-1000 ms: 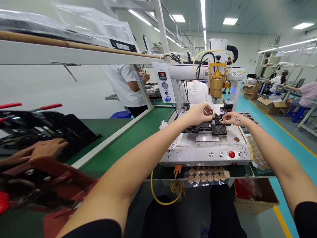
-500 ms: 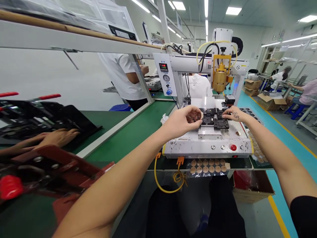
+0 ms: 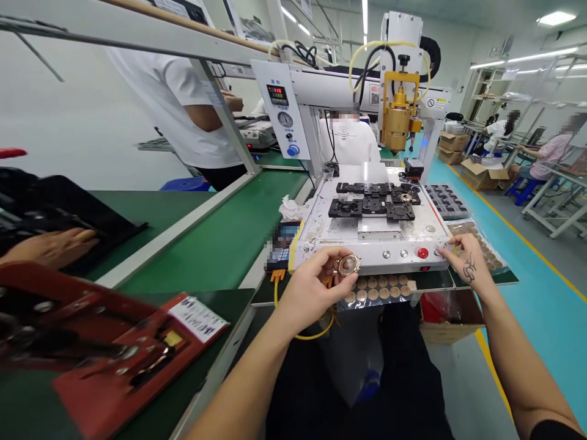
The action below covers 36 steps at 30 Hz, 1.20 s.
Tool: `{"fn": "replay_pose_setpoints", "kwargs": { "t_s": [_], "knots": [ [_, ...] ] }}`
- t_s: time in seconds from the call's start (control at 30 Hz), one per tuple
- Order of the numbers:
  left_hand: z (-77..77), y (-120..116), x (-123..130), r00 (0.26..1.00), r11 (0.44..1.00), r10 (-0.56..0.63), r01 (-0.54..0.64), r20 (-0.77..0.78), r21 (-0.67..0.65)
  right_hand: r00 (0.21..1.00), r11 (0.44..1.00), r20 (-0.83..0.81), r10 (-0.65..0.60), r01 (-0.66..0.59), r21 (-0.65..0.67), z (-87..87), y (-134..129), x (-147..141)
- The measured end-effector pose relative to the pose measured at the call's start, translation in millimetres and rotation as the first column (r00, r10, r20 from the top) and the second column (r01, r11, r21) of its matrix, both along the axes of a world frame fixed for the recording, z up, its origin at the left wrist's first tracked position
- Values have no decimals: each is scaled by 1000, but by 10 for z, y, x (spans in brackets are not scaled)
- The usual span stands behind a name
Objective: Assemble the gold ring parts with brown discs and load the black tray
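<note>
My left hand [image 3: 318, 281] holds a round rose-gold ring-like part [image 3: 348, 264] between thumb and fingers, in front of the white machine's [image 3: 367, 253] front panel. At the panel's right end, my right hand [image 3: 466, 261] has a fingertip at a round silver button [image 3: 439, 251]; its fingers are partly bent and nothing shows in them. Black fixtures [image 3: 345, 208] lie in two rows on the machine bed, and another round metallic part [image 3: 406, 198] sits in the right back one. A gold dispensing head [image 3: 397, 125] hangs above them.
Sheets of round tan discs [image 3: 384, 293] lie below the panel and at the right. A red clamp fixture [image 3: 114, 360] stands at the lower left, near a co-worker's hand [image 3: 55, 247]. A phone [image 3: 282, 244] and crumpled tissue [image 3: 292, 209] lie left of the machine.
Both hands have come back from the black fixtures: the left toward me with the round part, the right to the panel button. The view has shifted, uncovering the fixtures and phone.
</note>
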<state>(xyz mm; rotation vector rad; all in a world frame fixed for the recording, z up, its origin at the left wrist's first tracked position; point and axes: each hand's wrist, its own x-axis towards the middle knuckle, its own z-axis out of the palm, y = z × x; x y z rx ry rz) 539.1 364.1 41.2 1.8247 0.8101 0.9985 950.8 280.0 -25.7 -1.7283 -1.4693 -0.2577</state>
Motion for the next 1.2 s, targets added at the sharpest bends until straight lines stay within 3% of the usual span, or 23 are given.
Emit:
{"fn": "replay_pose_setpoints", "kwargs": {
  "t_s": [0.07,0.2,0.33,0.47,0.8,0.9,0.97,1.03,1.1,1.2],
  "knots": [
    [-45,-37,52,995,992,-66,73,74,-101,1000,999,10,8,-7,-48,122,145,34],
    [-132,-126,165,956,914,-157,235,247,-332,999,948,44,-20,33,-317,452,555,93],
    [-254,-239,181,929,839,-106,275,356,-469,1000,857,-13,19,-23,-514,589,839,101],
    [-380,-343,119,920,780,-22,260,390,-569,994,783,-93,56,-102,-614,655,914,106],
    [-477,-529,90,889,664,45,314,455,-679,992,785,-119,47,-111,-609,871,980,13],
    [-496,-578,51,866,627,63,353,496,-695,991,811,-124,47,-110,-575,950,833,-117],
    [-531,-614,14,854,603,76,372,515,-706,972,848,-215,96,-193,-493,954,645,-320],
    [-582,-653,-14,840,582,97,386,533,-715,890,859,-408,202,-362,-363,881,405,-625],
    [-637,-694,-25,828,571,124,391,546,-722,747,825,-597,293,-513,-238,742,152,-989],
    [-708,-754,-15,812,573,169,381,559,-726,596,796,-735,322,-591,-130,498,-154,-1493]
  ]
}}
